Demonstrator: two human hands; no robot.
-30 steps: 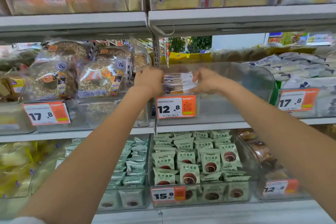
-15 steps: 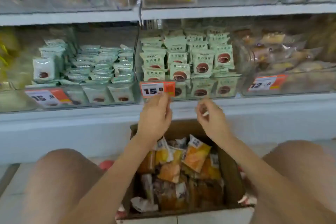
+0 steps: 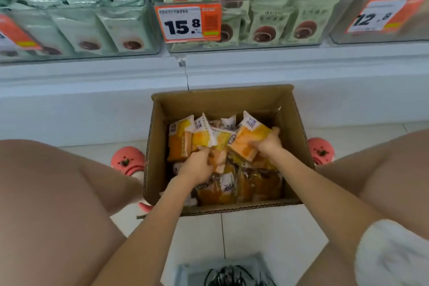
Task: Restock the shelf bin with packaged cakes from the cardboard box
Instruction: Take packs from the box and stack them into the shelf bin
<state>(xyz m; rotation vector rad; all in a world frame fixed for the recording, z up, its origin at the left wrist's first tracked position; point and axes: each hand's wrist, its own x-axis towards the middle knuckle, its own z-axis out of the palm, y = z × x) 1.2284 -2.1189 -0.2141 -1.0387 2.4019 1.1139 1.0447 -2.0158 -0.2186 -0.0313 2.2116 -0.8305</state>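
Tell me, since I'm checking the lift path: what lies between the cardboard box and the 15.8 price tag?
In the head view, only the bare white shelf base lies between the cardboard box and the 15.8 price tag.

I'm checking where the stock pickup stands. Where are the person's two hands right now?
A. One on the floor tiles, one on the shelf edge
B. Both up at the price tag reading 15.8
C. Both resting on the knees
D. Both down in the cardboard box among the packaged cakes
D: the left hand and right hand both grip orange packaged cakes inside the open cardboard box.
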